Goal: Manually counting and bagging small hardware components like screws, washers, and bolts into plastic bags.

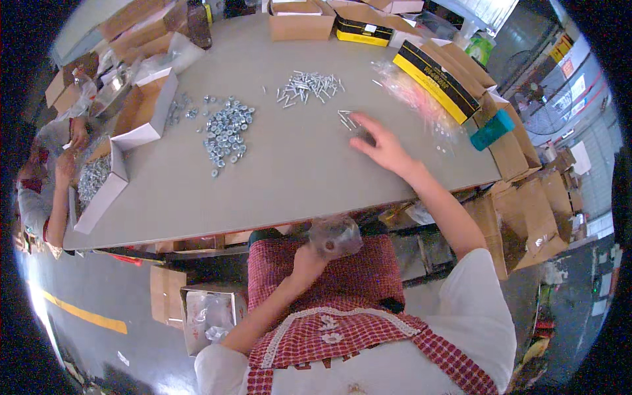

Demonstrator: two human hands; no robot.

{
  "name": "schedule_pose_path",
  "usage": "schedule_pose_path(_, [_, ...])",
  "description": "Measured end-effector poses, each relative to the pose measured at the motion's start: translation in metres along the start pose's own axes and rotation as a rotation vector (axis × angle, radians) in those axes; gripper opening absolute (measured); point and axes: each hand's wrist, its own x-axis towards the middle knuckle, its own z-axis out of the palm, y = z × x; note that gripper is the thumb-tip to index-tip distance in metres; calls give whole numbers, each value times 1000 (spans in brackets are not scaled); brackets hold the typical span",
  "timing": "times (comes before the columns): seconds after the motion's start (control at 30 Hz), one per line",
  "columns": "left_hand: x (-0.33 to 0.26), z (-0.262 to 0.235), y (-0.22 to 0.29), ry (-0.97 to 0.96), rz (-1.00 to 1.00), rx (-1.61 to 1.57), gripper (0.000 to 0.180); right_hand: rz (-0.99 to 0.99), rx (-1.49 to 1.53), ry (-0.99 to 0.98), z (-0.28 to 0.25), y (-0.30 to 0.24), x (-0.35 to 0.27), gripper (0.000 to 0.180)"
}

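My left hand (308,264) is low over my lap, in front of the table edge. Its fingers are closed on a clear plastic bag (342,241), which partly hides them. My right hand (383,149) reaches over the table with thumb and fingers apart. By its fingertips lie several thin silvery metal pins (345,120); whether the fingers touch them I cannot tell. Farther off is a loose pile of similar pins (309,85). To its left spreads a heap of small round metal nuts or washers (228,130).
At the far left, another person's hands (74,141) are beside a white carton (117,172) of small metal parts. Clear bags (421,99) lie near a black-and-yellow box (440,80) on the right. A teal object (492,130) rests at the right edge, and cartons (301,25) line the back.
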Motion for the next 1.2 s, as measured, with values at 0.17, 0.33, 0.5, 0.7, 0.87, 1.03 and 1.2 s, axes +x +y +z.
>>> schedule_pose_path(0.17, [4,3,-8,22,7,126,41,318,4,82,1,4,27,46])
schedule_pose_path(0.33, [9,5,9,43,35,-47,40,279,-357,-12,12,-8,45,34])
schedule_pose_path(0.5, [3,13,15,133,183,-168,47,-18,-326,159,34,0,34,26])
schedule_pose_path(0.7, [-6,-5,37,60,83,-156,46,-121,-120,38,26,-10,16,34])
schedule_pose_path(0.87, [-4,-12,47,84,56,-319,47,-359,-24,-175,3,-62,-29,28])
schedule_pose_path(1.03, [-11,-6,42,-23,-7,-529,45,-452,242,-453,-5,-118,-78,31])
schedule_pose_path(1.2, [-12,-7,52,1,4,-517,43,-211,271,-344,24,-135,-47,23])
